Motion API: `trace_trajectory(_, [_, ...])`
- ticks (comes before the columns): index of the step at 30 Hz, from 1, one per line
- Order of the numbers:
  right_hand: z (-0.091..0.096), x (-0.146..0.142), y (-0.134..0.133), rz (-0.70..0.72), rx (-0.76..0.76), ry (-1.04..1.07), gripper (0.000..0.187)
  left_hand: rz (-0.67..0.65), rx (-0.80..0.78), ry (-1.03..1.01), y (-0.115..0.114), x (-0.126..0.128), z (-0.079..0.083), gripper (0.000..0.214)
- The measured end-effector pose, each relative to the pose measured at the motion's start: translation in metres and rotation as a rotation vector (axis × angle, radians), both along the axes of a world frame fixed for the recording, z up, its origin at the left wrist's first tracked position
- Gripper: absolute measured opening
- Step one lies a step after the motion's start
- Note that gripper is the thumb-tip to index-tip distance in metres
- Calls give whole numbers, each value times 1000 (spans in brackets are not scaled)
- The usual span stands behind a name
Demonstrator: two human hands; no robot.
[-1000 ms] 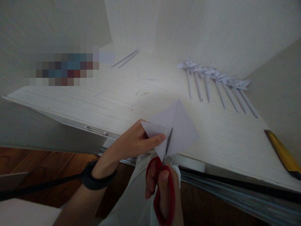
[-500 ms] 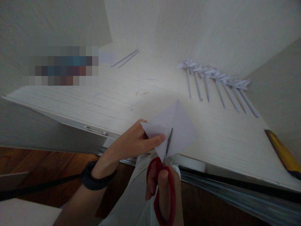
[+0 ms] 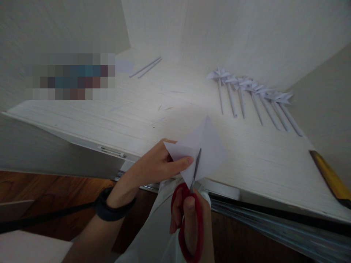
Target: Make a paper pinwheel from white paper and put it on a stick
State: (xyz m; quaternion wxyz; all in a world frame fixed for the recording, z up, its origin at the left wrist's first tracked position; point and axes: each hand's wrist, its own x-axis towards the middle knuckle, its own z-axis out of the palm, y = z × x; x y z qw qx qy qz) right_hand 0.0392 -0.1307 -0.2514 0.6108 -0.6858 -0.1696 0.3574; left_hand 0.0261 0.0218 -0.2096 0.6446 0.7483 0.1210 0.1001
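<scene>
Left hand [image 3: 157, 166]: closed in a pinch on the near corner of a folded white paper [image 3: 210, 144], thumb on top; a black wristband [image 3: 112, 209] sits on the wrist.
Folded white paper: held just above the near edge of the pale tabletop [image 3: 260, 157], tilted, with its far point raised.
Right hand [image 3: 192, 224]: fingers through the red handles of the scissors [image 3: 194, 175], gripping them; the blades stand nearly closed and lie in the paper beside the left thumb.
On the tabletop, well apart from the hands: a row of paper pinwheels [image 3: 246, 91] far right, two thin paper sticks [image 3: 146, 67] far left, and a yellow-handled tool [image 3: 329, 177] at the right edge.
</scene>
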Motion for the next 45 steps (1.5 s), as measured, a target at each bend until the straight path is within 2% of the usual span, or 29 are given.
trace_trajectory(5, [0,0,0,7,3,16,65,35,-16,11,-2,-1,-2,24])
trace_trajectory(23, [3,0,1,-24,19,5,63,20,-16,3,-1,0,-4,25])
trace_trajectory(30, [-3,2,1,-29,39,20,59,37,-39,6,-3,0,-3,24])
trace_trajectory(40, [-7,-12,-5,36,44,123,58,181,-148,-46,-3,2,-3,17])
trace_trajectory(45, [-12,-18,-34,9,46,80,54,305,-223,-32,-5,2,-2,22])
